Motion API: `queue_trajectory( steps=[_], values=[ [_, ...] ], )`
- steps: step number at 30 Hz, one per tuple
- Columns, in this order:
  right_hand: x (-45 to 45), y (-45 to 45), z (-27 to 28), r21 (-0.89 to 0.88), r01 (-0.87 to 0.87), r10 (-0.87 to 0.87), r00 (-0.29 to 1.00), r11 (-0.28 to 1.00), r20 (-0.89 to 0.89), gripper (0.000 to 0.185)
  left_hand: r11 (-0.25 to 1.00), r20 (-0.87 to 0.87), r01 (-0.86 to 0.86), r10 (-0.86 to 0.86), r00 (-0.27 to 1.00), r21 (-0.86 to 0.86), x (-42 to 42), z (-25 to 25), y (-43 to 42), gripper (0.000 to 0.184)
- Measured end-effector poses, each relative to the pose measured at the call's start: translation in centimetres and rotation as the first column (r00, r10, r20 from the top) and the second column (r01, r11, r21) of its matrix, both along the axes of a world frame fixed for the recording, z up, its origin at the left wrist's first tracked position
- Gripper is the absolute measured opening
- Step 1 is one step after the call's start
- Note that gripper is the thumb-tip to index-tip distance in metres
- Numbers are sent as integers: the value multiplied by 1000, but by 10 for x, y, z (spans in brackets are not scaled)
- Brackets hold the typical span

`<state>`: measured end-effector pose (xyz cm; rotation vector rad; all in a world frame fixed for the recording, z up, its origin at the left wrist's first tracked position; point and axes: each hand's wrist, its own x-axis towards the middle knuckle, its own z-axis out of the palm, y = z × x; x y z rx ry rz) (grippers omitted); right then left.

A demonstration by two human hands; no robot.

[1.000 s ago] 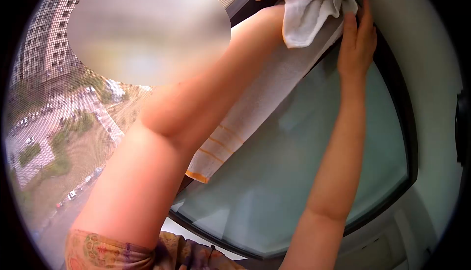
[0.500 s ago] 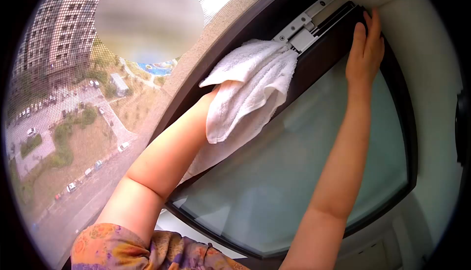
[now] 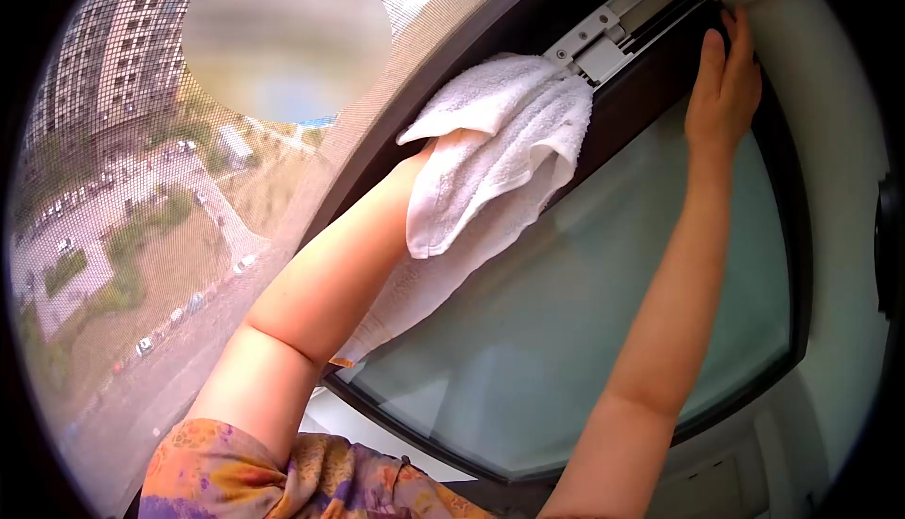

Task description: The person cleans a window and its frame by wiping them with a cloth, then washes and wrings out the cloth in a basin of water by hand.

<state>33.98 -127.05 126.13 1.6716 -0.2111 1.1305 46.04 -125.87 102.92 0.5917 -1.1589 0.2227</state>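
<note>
A white towel (image 3: pixel 509 132) drapes over my left hand (image 3: pixel 426 157), hiding its fingers. The hand appears closed on the cloth, which lies against the dark window frame (image 3: pixel 617 115) just below a metal hinge (image 3: pixel 594 43). One long end of the towel hangs down along my forearm. Up at the far top corner of the open window sash, my right hand (image 3: pixel 724 95) rests on the dark frame with its fingers stretched out and the thumb apart. The frosted-looking glass pane (image 3: pixel 566 302) fills the space between my forearms.
A mesh insect screen (image 3: pixel 217 227) stands on the left, with buildings, a road and parked cars far below. To the right is a pale wall (image 3: pixel 839 198). A blurred oval covers part of the outside view.
The hinge, sash, towel and both hands sit slightly further right in the view. My left hand stays under the towel near the hinge; my right hand keeps its place on the frame.
</note>
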Motion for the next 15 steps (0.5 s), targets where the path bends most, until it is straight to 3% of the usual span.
queue_trajectory(
  steps=[2, 3, 6, 8, 9, 11, 12, 14, 15],
  values=[
    [-1, -1, 0, -4, -2, 2, 1000, 1000, 0, 54, 1000, -68, 1, 1, 998, 27, -10, 5, 8, 44],
    [-2, -1, 0, 4, -3, 3, 1000, 1000, -1, 54, 976, -103, 219, -219, 970, -16, -7, -1, -6, 43],
    [-3, 1, 0, 0, 8, -8, 1000, 1000, -26, 52, 991, -9, 135, -135, 991, 2, 5, -22, -10, 40],
    [1, 2, -6, -120, 187, -187, 982, 975, 8, 52, 993, 22, 113, -114, 993, 42, 10, -49, -6, 39],
    [5, 3, -14, -113, 187, -187, 982, 976, 8, 52, 992, 34, 104, -107, 994, 65, 13, -62, -3, 38],
    [13, 3, -36, -329, 415, -435, 900, 848, 15, 48, 989, 56, 99, -106, 993, 106, 16, -84, 2, 36],
    [19, 5, -53, -320, 418, -438, 899, 850, 10, 48, 988, 63, 99, -107, 992, 118, 16, -90, 4, 36],
    [27, 11, -83, -197, 346, -390, 877, 917, -280, 41, 992, 79, 88, -96, 992, 95, 15, -89, 4, 34],
    [6, -10, -114, -180, 362, -401, 873, 915, -278, 41, 990, 87, 96, -105, 991, 99, 4, -99, -14, 33]
  ],
)
